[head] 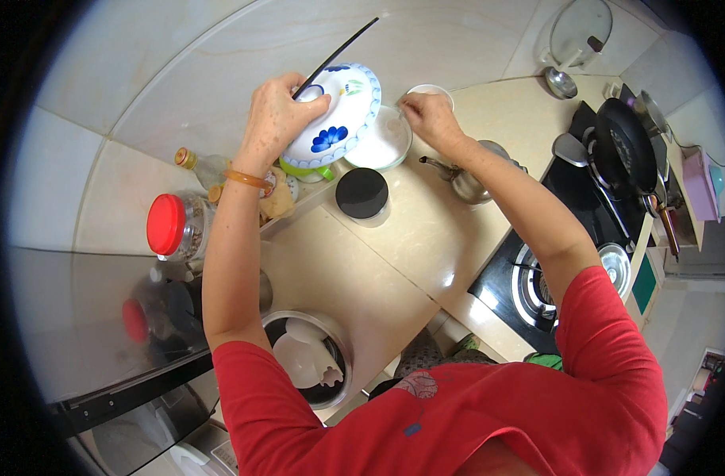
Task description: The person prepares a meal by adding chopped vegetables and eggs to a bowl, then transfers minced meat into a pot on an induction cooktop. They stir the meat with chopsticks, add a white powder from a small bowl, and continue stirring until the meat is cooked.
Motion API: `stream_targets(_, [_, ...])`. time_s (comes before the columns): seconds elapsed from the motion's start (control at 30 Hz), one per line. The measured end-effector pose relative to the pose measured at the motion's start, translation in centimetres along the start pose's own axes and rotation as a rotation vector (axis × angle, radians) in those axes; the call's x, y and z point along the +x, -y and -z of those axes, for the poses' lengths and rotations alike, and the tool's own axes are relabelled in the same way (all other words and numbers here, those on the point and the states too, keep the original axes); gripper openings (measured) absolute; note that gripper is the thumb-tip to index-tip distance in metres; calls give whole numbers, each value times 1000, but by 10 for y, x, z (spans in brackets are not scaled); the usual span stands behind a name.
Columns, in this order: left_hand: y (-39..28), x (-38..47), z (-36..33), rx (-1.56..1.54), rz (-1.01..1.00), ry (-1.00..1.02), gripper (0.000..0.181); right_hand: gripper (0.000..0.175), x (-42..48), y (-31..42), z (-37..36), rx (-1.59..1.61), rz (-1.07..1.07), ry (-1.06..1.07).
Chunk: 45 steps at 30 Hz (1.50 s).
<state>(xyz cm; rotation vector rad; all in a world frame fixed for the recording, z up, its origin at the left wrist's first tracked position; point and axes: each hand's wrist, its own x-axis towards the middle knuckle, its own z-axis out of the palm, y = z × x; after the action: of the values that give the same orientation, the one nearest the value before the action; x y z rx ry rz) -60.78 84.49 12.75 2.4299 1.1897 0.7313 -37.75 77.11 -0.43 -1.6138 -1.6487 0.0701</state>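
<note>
My left hand (279, 116) grips a white lid (353, 110) painted with blue flowers, tilted up on its edge. A black chopstick (344, 47) also sticks out from that hand, past the thumb and fingers. Partly behind the lid stands a glass bowl (406, 156) holding a white substance (371, 149). My right hand (431, 119) is over the bowl's right rim with its fingertips pinched together; whether something thin is between them is hard to see. A white round vessel (438, 90) shows behind the right hand, partly hidden by it.
A black-lidded jar (362, 193) and a metal kettle (472, 184) stand near the bowl. At left are a red-lidded jar (166, 225) and a glass bottle (207, 169). A gas stove (493, 271) with a black wok (624, 149) lies right. A metal pot (345, 357) sits close to me.
</note>
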Motion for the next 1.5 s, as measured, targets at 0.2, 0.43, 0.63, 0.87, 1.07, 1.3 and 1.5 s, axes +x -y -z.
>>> stream_targets(0.2, [-3,-1,-3,-14,-14,-12,43,19,4,-16,-3,221,-445,54])
stream_targets(0.43, [-9,-4,-1,-22,6,-12,43,16,1,-13,-1,600,-741,40])
stream_targets(0.63, [-5,-5,-3,-3,11,3,43,14,1,-20,-5,730,-848,-18])
stream_targets(0.87, [-5,-7,-2,6,40,-5,46,11,0,-26,-1,845,-914,-14])
stream_targets(1.07, [-6,-9,1,-11,62,4,45,9,0,-25,1,861,-973,-12])
stream_targets(1.3, [-18,-11,6,5,72,31,46,8,-2,-19,-3,871,-964,-10])
stream_targets(1.5, [-20,-14,7,-45,87,22,43,11,-11,-11,35,1035,-1027,-84])
